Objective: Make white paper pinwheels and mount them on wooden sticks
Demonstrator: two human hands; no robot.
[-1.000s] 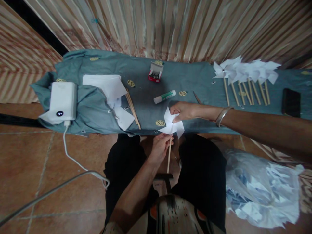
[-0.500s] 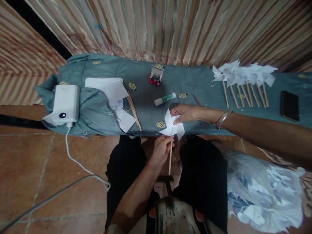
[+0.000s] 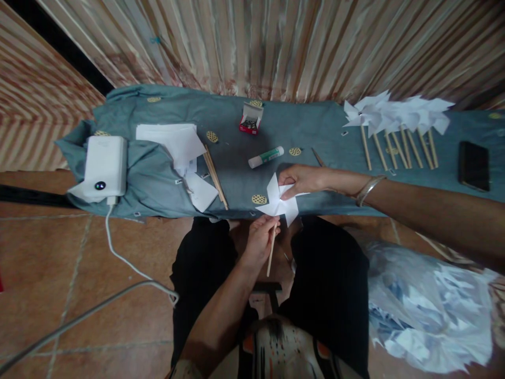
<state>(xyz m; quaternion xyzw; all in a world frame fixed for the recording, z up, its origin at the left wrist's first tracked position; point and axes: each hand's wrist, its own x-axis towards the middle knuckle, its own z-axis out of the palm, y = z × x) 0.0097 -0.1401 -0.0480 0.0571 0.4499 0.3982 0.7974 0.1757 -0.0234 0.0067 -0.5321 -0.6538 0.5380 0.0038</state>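
Observation:
A white paper pinwheel [image 3: 279, 206] is held over the front edge of the cloth-covered table. My left hand [image 3: 261, 237] is closed round the wooden stick [image 3: 271, 252] just below the paper, and the stick's lower end points down toward my lap. My right hand [image 3: 302, 179] pinches the pinwheel at its upper right blades, near the centre. A dark dot shows at the pinwheel's middle. Beyond the hands lie a green-and-white glue stick [image 3: 266, 157] and a small red box [image 3: 251, 119] standing open with small metal pieces in it.
Several finished pinwheels [image 3: 394, 117] lie in a row at the right, beside a dark phone [image 3: 473, 166]. White paper sheets [image 3: 169, 139] and loose wooden sticks [image 3: 215, 176] lie left. A white power bank [image 3: 105, 166] trails a cable. A plastic bag [image 3: 430, 310] of paper sits on the floor.
The stick's lower end has swung slightly left and up. My right hand has shifted a little on the blades, and another blade tip now shows beneath it. Both hands keep their hold.

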